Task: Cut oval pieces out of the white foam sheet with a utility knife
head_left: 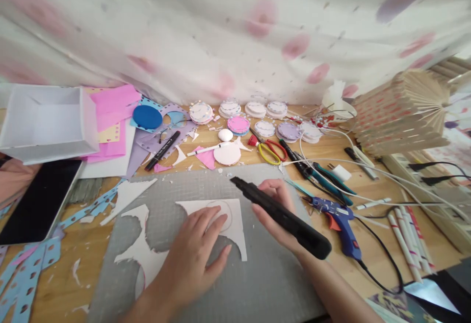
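My left hand (202, 235) lies flat with fingers spread on a piece of white foam board (236, 215) that has a pencilled circle drawn on it and curved cut-outs along its edges. Held up to the right of it, my right hand (277, 210) grips a black utility knife (283, 217), its tip pointing up and left above the mat. Beneath both lies a grey cutting mat (272, 279). White offcuts with round bites taken out, such as this foam scrap (138, 237), rest left of my left hand.
Scissors (268, 151), pliers (331, 183) and a blue glue gun (342, 220) lie to the right, with cables across them. Decorated foam discs (255, 110) line the back. A white box (47, 122), a phone (40, 200) and blue paper strips (31, 274) sit left.
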`<action>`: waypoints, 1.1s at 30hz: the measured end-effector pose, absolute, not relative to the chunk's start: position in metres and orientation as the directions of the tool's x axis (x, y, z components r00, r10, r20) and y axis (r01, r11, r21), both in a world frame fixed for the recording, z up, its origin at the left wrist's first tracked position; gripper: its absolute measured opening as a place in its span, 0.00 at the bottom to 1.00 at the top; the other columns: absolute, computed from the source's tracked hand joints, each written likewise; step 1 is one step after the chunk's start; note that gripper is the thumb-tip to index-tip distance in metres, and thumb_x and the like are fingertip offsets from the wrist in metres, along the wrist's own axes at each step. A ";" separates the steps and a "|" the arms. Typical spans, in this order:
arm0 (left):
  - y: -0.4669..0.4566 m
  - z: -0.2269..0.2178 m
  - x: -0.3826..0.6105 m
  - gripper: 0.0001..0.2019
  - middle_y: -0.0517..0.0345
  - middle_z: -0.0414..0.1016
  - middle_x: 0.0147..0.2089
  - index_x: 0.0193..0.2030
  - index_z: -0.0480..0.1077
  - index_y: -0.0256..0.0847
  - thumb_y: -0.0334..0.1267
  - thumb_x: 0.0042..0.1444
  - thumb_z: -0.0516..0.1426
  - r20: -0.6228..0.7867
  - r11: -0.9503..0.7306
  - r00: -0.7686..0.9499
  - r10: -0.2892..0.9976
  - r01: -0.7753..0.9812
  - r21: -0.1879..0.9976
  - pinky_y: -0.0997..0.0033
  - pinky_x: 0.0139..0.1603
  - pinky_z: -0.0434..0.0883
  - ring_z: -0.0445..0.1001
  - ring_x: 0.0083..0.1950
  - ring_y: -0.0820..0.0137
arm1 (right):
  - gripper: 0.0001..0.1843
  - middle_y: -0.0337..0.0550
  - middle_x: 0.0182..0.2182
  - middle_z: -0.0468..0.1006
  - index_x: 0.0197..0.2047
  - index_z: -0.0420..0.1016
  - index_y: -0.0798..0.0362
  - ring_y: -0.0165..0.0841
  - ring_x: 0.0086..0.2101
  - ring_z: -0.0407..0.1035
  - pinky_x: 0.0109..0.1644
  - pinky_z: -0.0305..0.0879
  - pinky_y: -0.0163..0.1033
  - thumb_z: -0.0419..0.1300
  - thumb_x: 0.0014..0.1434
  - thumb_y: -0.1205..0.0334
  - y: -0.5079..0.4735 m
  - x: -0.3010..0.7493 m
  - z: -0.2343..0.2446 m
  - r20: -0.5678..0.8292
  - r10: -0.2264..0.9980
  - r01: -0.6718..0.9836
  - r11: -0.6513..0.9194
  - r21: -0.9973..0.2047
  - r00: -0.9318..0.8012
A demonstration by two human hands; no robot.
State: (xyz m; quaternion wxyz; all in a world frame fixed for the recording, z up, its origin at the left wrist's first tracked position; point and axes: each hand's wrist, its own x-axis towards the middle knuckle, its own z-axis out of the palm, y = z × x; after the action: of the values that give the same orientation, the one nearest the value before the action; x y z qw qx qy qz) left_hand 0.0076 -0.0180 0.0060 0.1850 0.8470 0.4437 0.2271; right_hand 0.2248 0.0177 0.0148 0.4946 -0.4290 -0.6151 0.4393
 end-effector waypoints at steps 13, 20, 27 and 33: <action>-0.006 -0.013 0.000 0.32 0.48 0.55 0.72 0.69 0.57 0.38 0.37 0.56 0.55 0.121 -0.682 0.676 0.727 0.689 0.245 0.54 0.69 0.50 0.54 0.72 0.56 | 0.19 0.34 0.21 0.61 0.46 0.67 0.49 0.31 0.19 0.59 0.22 0.52 0.35 0.53 0.49 0.67 0.015 0.219 -0.005 0.334 0.896 0.447 0.436 -0.781 -0.291; -0.002 -0.016 0.001 0.30 0.46 0.63 0.68 0.65 0.63 0.37 0.37 0.53 0.56 0.145 -0.687 0.677 0.721 0.671 0.279 0.55 0.68 0.48 0.58 0.69 0.55 | 0.20 0.35 0.22 0.60 0.48 0.66 0.49 0.32 0.20 0.58 0.23 0.50 0.37 0.52 0.51 0.69 0.017 0.218 -0.003 0.244 0.923 0.477 0.366 -0.799 -0.298; 0.000 -0.018 0.003 0.28 0.44 0.68 0.64 0.61 0.68 0.36 0.38 0.53 0.56 0.154 -0.686 0.676 0.721 0.665 0.294 0.54 0.67 0.50 0.63 0.65 0.53 | 0.22 0.39 0.22 0.66 0.49 0.65 0.49 0.36 0.22 0.61 0.24 0.53 0.41 0.53 0.49 0.71 0.017 0.214 0.001 0.228 0.914 0.547 0.385 -0.743 -0.334; -0.001 -0.018 0.004 0.26 0.45 0.69 0.64 0.60 0.68 0.36 0.41 0.55 0.55 0.145 -0.672 0.664 0.734 0.677 0.302 0.55 0.67 0.51 0.64 0.65 0.53 | 0.24 0.39 0.22 0.69 0.51 0.65 0.51 0.35 0.21 0.62 0.23 0.54 0.39 0.53 0.50 0.71 0.015 0.212 -0.004 0.226 0.903 0.603 0.414 -0.682 -0.365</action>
State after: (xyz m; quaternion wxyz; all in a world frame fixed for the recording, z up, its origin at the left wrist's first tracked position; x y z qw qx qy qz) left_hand 0.0040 -0.0012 -0.0178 0.1115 0.9053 0.3895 0.1280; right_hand 0.2116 0.0145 -0.0039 0.2972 -0.4787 -0.7867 0.2524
